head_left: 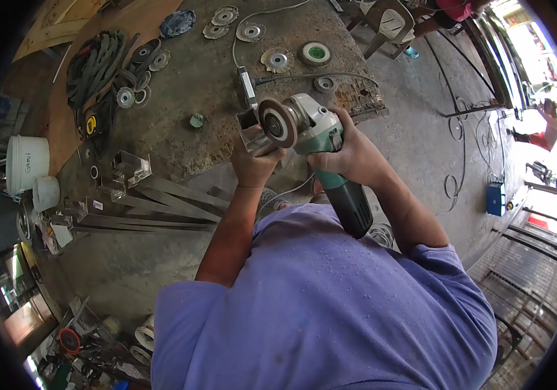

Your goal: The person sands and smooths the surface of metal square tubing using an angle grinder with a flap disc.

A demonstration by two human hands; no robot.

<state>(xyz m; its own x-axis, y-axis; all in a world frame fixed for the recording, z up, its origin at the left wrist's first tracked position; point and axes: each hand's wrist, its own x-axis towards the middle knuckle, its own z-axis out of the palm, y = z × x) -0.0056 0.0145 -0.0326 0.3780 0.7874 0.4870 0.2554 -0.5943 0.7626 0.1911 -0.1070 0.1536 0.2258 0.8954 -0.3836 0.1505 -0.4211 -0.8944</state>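
As the angle grinder [320,142] at the desk [181,91] seems heavy and rigid, its body [329,180] should be gripped: right-hand fingers [325,161] are wrapped there, left-hand fingers [274,155] around metal tubing [253,135].

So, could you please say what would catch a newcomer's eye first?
Probably the grinder in the middle, gripped by the right hand, its disc near the metal piece in the left hand. Then perhaps the wheels scattered on the table, and the white bucket at far left.
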